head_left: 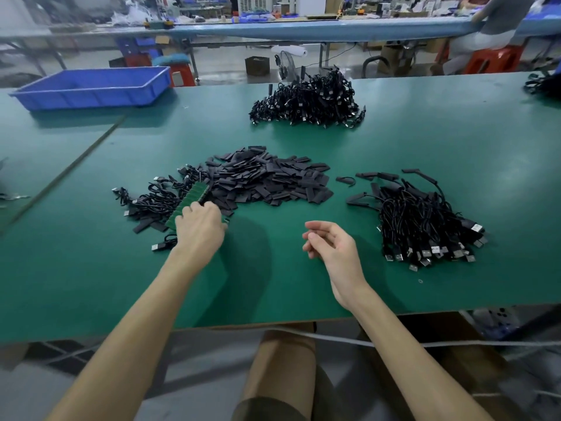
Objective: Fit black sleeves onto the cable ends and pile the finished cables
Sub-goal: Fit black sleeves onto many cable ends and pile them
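While the left hand point(200, 226) is resting on the raw cables point(151, 202), grip hidden, the right hand point(331, 244) is hovering empty and slack, likely freed for the sleeves point(267, 180).

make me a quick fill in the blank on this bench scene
The far-left bin is ____.
The board at the left hand is ____.
The right hand holds ____.
The sleeves lie ____ the left cables and the right cables.
Missing: blue; green; nothing; between.
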